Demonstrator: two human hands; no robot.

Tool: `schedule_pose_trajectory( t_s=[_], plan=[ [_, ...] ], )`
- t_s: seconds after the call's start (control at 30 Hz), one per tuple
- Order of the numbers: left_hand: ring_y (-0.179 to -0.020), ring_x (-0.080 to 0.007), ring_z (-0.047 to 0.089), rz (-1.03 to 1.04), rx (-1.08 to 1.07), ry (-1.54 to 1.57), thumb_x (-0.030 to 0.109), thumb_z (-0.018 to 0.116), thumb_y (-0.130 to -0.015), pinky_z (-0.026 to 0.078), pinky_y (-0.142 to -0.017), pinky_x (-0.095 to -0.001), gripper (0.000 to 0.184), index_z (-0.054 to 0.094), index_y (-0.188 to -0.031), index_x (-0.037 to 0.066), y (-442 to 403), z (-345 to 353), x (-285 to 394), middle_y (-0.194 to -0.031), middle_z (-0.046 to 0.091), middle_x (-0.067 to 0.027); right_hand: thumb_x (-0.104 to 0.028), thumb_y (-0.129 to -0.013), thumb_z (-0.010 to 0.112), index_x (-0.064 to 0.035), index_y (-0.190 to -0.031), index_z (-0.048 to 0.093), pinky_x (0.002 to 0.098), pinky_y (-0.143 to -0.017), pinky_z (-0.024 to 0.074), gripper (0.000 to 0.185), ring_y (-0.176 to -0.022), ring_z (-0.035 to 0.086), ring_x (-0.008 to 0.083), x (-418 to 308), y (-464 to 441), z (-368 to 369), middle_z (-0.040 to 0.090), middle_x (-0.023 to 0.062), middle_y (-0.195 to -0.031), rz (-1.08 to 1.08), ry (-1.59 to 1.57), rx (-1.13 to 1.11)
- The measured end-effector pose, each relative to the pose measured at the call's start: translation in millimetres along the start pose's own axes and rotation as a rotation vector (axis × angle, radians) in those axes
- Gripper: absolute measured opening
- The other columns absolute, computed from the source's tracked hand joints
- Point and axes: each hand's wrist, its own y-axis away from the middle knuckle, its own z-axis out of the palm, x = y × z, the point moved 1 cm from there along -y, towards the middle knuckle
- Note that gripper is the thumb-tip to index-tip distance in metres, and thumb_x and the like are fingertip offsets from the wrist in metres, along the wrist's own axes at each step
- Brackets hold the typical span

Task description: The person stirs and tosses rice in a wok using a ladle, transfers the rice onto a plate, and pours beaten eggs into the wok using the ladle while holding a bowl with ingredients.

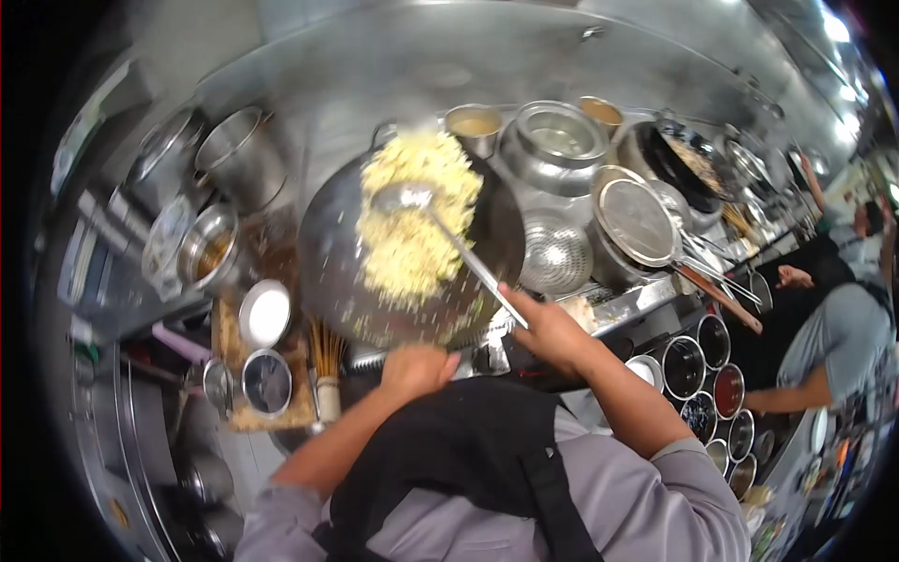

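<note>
A large dark wok (pixel 328 239) sits in front of me, with a heap of yellow fried rice (pixel 412 248) across its middle and far side. My right hand (pixel 552 330) is closed around the long metal handle of a ladle (pixel 401 196), whose bowl rests on the rice. Loose grains are scattered toward the wok's near side. At the near rim my left hand (pixel 417 373) is closed on the wok; its fingertips are hidden from above.
Right of the wok are a perforated strainer (pixel 554 253), a lidless pot (pixel 560 140) and a mesh sieve (pixel 639 220). Sauce containers (pixel 684 365) stand lower right, near another person (pixel 833 328). Left are tall pots (pixel 242 159), a white bowl (pixel 265 314) and a bamboo brush (pixel 328 375).
</note>
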Motion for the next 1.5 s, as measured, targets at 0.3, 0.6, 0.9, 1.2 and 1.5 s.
schedule_pose_trajectory(
  t_s=[0.3, 0.6, 0.9, 1.2, 1.5],
  plan=[
    [-0.061, -0.0334, 0.062, 0.043, 0.493, 0.002, 0.035, 0.065, -0.09, 0.049, -0.057, -0.0467, 0.039, 0.061, -0.06, 0.01, -82, -6, -35, -0.063, 0.061, -0.0119, -0.008, -0.091, 0.065, -0.0229, -0.153, 0.042, 0.0267, -0.055, 0.0472, 0.067, -0.058, 0.052, 0.0105, -13, 57, -44, 0.059, 0.0029, -0.076, 0.309, -0.317, -0.258],
    [-0.058, -0.0341, 0.06, 0.085, 0.265, -0.013, 0.037, 0.064, -0.09, 0.048, -0.054, -0.0464, 0.042, 0.058, -0.059, 0.009, -25, -65, -10, -0.06, 0.058, -0.0112, -0.005, -0.097, 0.056, -0.0157, -0.152, 0.033, 0.0266, -0.044, 0.0418, 0.061, -0.048, 0.047, 0.0098, -58, 75, -51, 0.051, 0.0021, -0.069, 0.214, -1.303, -0.076],
    [-0.06, -0.0327, 0.063, 0.066, 0.213, 0.046, 0.042, 0.057, -0.092, 0.05, -0.057, -0.0478, 0.046, 0.063, -0.061, 0.01, 13, 7, -11, -0.063, 0.062, -0.0117, -0.007, -0.098, 0.05, -0.0181, -0.153, 0.032, 0.0273, -0.04, 0.0387, 0.059, -0.045, 0.045, 0.0122, -66, -3, -27, 0.049, 0.004, -0.067, 0.21, -0.962, -0.066],
    [-0.063, -0.0338, 0.062, 0.03, 0.48, 0.028, 0.038, 0.06, -0.091, 0.048, -0.059, -0.0481, 0.04, 0.062, -0.063, 0.009, -67, -16, -42, -0.064, 0.061, -0.0131, -0.006, -0.098, 0.051, -0.016, -0.153, 0.029, 0.0276, -0.042, 0.0414, 0.06, -0.045, 0.049, 0.0132, -35, 7, -4, 0.052, 0.0046, -0.069, 0.452, -1.384, -0.312],
    [-0.066, -0.0327, 0.066, -0.014, 0.2, 0.004, 0.044, 0.057, -0.092, 0.052, -0.06, -0.0472, 0.045, 0.067, -0.066, 0.009, -37, -67, -24, -0.068, 0.065, -0.0123, -0.007, -0.097, 0.052, -0.0148, -0.149, 0.035, 0.0276, -0.042, 0.0406, 0.055, -0.045, 0.046, 0.0137, -66, 55, -43, 0.052, 0.0041, -0.068, 0.219, -1.338, -0.205]
  ],
)
